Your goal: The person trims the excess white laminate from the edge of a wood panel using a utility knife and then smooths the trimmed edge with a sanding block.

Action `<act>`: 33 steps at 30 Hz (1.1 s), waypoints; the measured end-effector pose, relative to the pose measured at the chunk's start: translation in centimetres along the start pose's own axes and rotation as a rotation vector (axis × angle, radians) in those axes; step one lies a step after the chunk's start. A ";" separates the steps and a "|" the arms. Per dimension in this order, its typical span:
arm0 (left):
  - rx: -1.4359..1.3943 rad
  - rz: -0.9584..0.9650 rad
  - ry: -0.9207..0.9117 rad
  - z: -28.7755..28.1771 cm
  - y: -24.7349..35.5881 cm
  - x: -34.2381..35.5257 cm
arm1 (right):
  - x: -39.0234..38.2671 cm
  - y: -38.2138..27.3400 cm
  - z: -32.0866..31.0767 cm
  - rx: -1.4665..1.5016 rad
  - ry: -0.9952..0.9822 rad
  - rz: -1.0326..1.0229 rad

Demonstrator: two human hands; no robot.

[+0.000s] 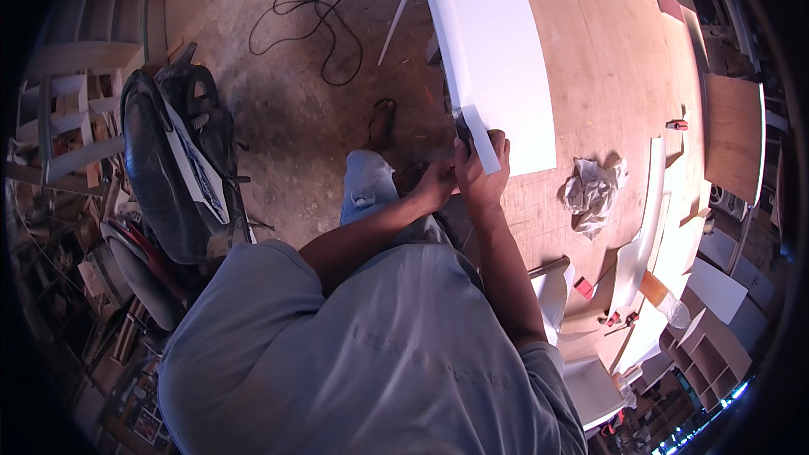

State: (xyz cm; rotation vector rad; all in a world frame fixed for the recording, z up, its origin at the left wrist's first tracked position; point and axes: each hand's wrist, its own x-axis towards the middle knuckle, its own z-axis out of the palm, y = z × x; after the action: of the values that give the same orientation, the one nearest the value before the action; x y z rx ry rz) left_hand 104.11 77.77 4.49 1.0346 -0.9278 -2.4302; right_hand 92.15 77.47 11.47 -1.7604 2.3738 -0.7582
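A white sheet or panel lies along the left edge of the wooden worktable. Down its left side runs a narrow white strip, its near end standing loose over my right hand. My right hand is closed at the panel's near left corner, around something dark that the strip and fingers mostly cover. Just beside it, at the table edge, my left hand has its fingers curled in; what they hold, if anything, is hidden.
A crumpled cloth rests on the table, right of the panel. Farther right lie white offcuts and a red block. Black cable loops across the floor at upper left. A motorbike stands to my left.
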 end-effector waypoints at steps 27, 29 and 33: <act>0.144 0.141 0.085 0.2 -0.9 0.3 | 0.1 -0.1 0.6 -0.031 -0.003 -0.010; 0.126 0.097 0.073 0.1 -0.6 0.0 | 0.7 -0.6 0.5 -0.018 -0.010 0.005; 0.242 0.074 0.097 0.4 0.2 -0.1 | 2.4 -1.0 0.5 -0.046 -0.130 0.103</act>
State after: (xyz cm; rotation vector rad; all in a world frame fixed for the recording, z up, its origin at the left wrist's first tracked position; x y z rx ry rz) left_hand 103.85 77.89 4.87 1.1657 -1.2259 -2.2260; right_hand 92.39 74.84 12.01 -1.6342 2.3921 -0.5631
